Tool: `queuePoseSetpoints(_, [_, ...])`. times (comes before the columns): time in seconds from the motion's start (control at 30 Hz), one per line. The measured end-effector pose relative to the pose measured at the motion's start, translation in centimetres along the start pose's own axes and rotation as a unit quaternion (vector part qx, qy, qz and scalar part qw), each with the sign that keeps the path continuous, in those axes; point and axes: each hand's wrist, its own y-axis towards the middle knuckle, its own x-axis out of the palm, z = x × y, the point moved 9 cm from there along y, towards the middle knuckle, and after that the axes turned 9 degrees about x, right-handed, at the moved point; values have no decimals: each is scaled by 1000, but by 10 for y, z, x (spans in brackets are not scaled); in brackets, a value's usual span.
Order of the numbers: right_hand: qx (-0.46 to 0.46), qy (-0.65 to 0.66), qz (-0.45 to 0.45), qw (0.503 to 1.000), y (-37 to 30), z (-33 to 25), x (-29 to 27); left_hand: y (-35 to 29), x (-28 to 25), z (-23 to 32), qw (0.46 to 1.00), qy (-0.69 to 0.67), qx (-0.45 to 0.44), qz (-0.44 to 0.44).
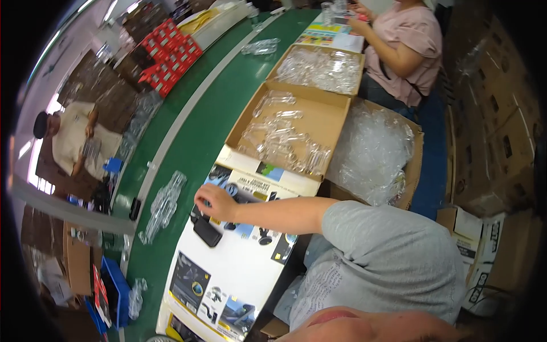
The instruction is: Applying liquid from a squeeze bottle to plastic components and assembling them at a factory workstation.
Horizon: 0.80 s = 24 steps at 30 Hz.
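1. Hovering with the right hand point(215, 203) over the printed board point(228, 265), curling the fingers loosely into a narrow shape; not being able to tell an empty grasp from a pinch on something small. Seeing no left hand, so not being able to tell its state.
2. Finding the black case point(206, 231) lying on the board, just beside the curled fingers; not being able to tell touching from mere nearness.
3. Judging the step in hand as handling the case, apparently working at its end nearest the fingers. For a lift, probably calling for spreading the fingers and settling them along both edges.
4. Leaving the board, seeing a clear pack point(163, 208) lying on the green tabletop point(211, 125), and a smaller pack point(137, 298) lying beside a blue bin point(122, 290).
5. Past the hand, seeing a shallow box point(325, 114) holding clear parts point(273, 139), and, to its right, a plastic bag point(376, 151) bulging in another box point(419, 154).
6. Farthest out, seeing a co-worker in pink point(407, 40) sitting beside the tabletop, and another in cream point(74, 134) working across it near stacked red boxes point(171, 57).
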Motion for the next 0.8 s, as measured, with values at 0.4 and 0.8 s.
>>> queuePoseSetpoints(0.4, [-18, -30, -40, 999, 6, -7, 8, -171, 24, 136, 916, -67, 10, 395])
queuePoseSetpoints(0.8, [-300, -368, -382, 792, -41, -37, 84, -94, 37, 110, 842, 202, 171, 470])
